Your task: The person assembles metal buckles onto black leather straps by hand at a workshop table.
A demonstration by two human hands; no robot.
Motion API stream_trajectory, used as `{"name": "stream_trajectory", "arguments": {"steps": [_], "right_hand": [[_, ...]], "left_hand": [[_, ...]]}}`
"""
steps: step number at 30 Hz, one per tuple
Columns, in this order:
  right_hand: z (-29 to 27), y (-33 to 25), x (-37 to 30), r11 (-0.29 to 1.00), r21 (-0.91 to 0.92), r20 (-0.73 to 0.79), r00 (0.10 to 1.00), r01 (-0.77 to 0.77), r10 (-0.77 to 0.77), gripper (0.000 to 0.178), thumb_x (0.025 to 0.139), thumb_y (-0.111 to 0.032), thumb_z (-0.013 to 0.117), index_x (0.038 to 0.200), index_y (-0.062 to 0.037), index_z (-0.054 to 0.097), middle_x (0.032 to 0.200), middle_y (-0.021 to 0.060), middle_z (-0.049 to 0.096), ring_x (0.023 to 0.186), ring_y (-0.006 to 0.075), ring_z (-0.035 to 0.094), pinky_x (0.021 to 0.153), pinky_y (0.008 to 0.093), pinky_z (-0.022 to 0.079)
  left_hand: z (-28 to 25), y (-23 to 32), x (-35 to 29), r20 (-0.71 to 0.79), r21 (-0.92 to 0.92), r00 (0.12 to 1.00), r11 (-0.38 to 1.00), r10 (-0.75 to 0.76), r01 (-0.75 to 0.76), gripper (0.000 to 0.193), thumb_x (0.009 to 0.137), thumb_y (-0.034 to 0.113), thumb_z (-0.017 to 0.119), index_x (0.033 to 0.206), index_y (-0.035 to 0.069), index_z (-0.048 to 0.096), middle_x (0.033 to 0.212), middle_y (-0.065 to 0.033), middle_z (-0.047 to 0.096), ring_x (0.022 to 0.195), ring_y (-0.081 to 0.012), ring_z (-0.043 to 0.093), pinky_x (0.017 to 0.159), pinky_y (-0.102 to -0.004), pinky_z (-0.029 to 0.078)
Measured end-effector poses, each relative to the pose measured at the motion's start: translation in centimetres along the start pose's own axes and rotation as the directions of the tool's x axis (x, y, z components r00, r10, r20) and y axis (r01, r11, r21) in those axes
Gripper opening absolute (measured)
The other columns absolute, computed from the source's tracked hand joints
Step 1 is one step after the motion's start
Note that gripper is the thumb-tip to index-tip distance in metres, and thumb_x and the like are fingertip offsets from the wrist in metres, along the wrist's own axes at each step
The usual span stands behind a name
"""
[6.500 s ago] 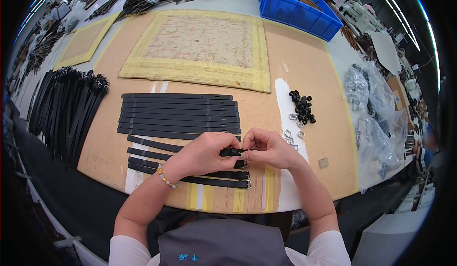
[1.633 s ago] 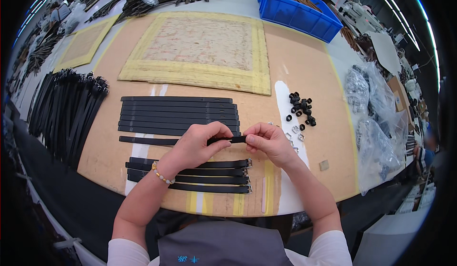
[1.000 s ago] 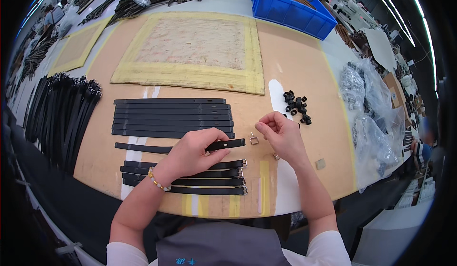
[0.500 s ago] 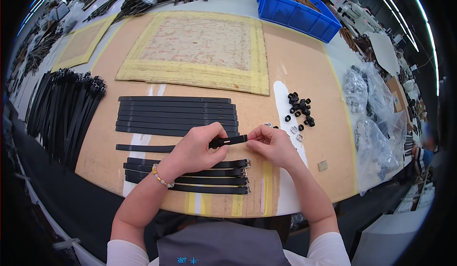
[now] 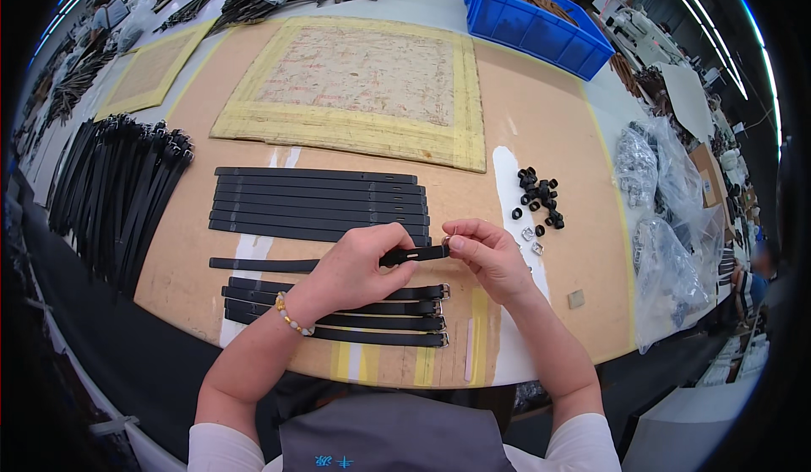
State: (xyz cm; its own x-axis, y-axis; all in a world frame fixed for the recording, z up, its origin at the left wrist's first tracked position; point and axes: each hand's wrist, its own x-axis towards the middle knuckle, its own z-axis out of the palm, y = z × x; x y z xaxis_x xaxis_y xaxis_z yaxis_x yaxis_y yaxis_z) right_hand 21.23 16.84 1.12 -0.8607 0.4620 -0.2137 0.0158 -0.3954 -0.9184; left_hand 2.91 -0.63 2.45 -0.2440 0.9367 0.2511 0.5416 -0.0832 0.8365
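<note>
My left hand (image 5: 359,267) grips a black belt strap (image 5: 432,253) near its slotted end, and the strap's tail runs out flat to the left. At that end, my right hand (image 5: 494,261) pinches a small metal buckle (image 5: 448,239), partly hidden by the fingers. Beyond my left hand lie several plain black straps (image 5: 317,193) side by side. Closer to me, several straps with buckles fitted (image 5: 389,323) lie in a row under my left wrist. To the right of my right hand are black keeper loops (image 5: 541,195) and loose silver buckles (image 5: 532,242).
A thick bundle of buckled straps (image 5: 114,193) hangs over the table's left edge. A yellow-taped board (image 5: 355,84) lies at the back, with a blue crate (image 5: 541,29) beyond it. Plastic bags (image 5: 663,244) line the right edge. A small beige block (image 5: 576,299) sits nearby.
My right hand has turned and brought the buckle against the strap's slotted end. My left hand still holds the strap, shifted slightly right in the picture as the whole view moved.
</note>
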Motion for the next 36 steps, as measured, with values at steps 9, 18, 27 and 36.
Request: {"name": "stream_trajectory", "arguments": {"steps": [9,18,27,36], "right_hand": [[1.3,0.2,-0.6,0.983,-0.165,-0.114,0.989,0.077,-0.096,0.02,0.101,-0.012,0.07,0.118,-0.0006,0.072,0.102,0.005,0.075,0.092,0.0118,0.072,0.083,0.026,0.061],[2.6,1.0,-0.7,0.702,-0.565,0.114,0.884,0.433,-0.453,0.016,0.091,-0.002,0.079,0.107,-0.0012,0.076,0.107,0.0073,0.073,0.094,0.0116,0.069,0.077,0.0246,0.058],[2.4,1.0,-0.9,0.959,-0.276,0.134,0.99,0.071,-0.034,0.015,0.096,-0.001,0.074,0.11,0.0023,0.072,0.109,0.0076,0.072,0.099,0.0122,0.071,0.083,0.0252,0.058],[2.7,0.1,-1.0,0.909,-0.416,0.087,0.996,0.012,0.027,0.009,0.096,-0.002,0.074,0.103,0.0012,0.069,0.1,0.0037,0.072,0.095,0.0084,0.069,0.082,0.0235,0.056]], "left_hand": [[0.4,-0.5,-0.2,-0.087,0.145,0.995,0.989,0.045,-0.032,0.02,0.087,0.012,0.078,0.099,0.0,0.068,0.083,-0.012,0.07,0.07,-0.0218,0.07,0.06,-0.0329,0.054],[0.8,-0.5,-0.2,-0.004,0.045,1.0,0.999,-0.023,0.024,0.021,0.087,0.011,0.078,0.102,-0.001,0.069,0.084,-0.014,0.071,0.071,-0.0224,0.071,0.061,-0.0331,0.056],[0.6,0.1,0.0,0.108,-0.066,0.992,0.995,-0.07,0.077,0.024,0.086,0.014,0.074,0.101,-0.004,0.068,0.088,-0.0213,0.072,0.079,-0.0367,0.072,0.069,-0.0407,0.057],[0.8,-0.1,-0.2,0.133,0.005,0.989,0.998,-0.06,0.059,0.023,0.081,0.008,0.079,0.099,-0.002,0.068,0.083,-0.0175,0.071,0.074,-0.0282,0.072,0.066,-0.0351,0.056]]}}
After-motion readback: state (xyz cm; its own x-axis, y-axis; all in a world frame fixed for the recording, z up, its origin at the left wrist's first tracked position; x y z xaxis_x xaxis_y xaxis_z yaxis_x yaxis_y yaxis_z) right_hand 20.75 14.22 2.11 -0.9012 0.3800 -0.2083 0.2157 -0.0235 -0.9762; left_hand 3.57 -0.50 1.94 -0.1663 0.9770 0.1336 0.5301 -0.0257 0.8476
